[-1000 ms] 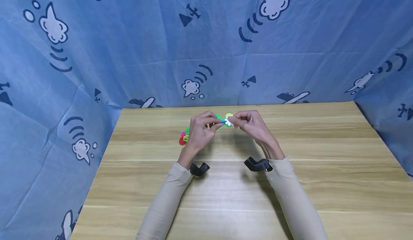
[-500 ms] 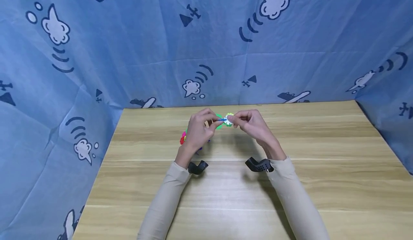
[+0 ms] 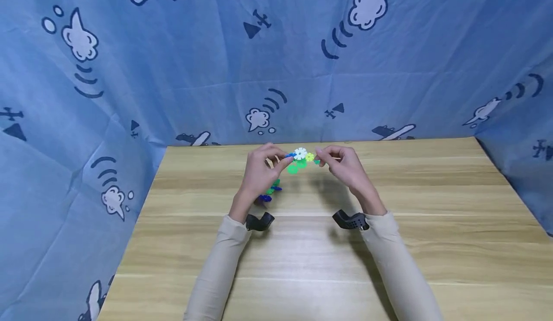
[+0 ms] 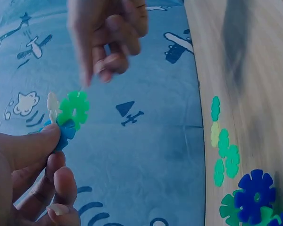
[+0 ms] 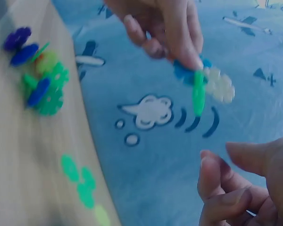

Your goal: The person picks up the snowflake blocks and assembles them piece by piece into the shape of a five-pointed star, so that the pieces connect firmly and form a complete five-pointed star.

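Observation:
My left hand pinches a blue notched snowflake disc between thumb and fingers, raised above the table. A white disc and a green disc are attached to the blue one, as the left wrist view shows. Apart from them, to the right, is my right hand. Its fingers are loosely bent, and the right wrist view shows thumb and fingertips separated with nothing between them. Below the hands, a yellow disc and several green discs lie on the table.
A pile of dark blue, green and other coloured discs lies on the wooden table, partly hidden behind my left hand in the head view. Blue patterned cloth hangs along the table's back edge and sides.
Earlier both hands met at the white disc; now the right hand has let go and the white disc stays with the left hand's blue one. My left hand has shifted slightly left and back.

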Available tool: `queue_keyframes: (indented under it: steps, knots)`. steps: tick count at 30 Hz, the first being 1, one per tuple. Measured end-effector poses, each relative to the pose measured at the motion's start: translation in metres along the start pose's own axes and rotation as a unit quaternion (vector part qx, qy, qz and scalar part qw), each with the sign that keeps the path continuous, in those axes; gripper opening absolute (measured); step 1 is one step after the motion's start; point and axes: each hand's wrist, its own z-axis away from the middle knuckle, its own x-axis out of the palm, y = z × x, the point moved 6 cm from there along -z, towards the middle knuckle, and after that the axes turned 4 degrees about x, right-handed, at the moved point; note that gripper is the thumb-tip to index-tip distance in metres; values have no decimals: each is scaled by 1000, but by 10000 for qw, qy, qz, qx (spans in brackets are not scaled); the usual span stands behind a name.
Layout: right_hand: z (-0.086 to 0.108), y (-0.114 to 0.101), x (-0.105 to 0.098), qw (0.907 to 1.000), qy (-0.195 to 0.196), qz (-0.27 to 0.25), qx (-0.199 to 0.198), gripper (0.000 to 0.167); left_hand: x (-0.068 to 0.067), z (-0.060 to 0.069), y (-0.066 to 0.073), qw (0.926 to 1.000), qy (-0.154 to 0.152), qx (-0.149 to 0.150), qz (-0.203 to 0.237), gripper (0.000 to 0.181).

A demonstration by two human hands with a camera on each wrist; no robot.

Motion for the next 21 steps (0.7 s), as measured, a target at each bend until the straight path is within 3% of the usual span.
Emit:
queue_keyframes:
  steps: [5,10,15,21]
  knots:
    - [-4,15,-7,9966,365,727,-103,29,-8,0,-5,9996,166,-236,-15,14]
    - [-17,30,-8,9807,550,1853,-312,21,-11,-2,-6,9995,217,-245,29,15]
    - [-36,40,-3,9573,174,2878,-209,26,-7,-1,-5,9994,116,-327,73,15]
    - [-53,49,2,9372,-183,3484,43,42,-2,1,-4,9990,11,-428,105,15]
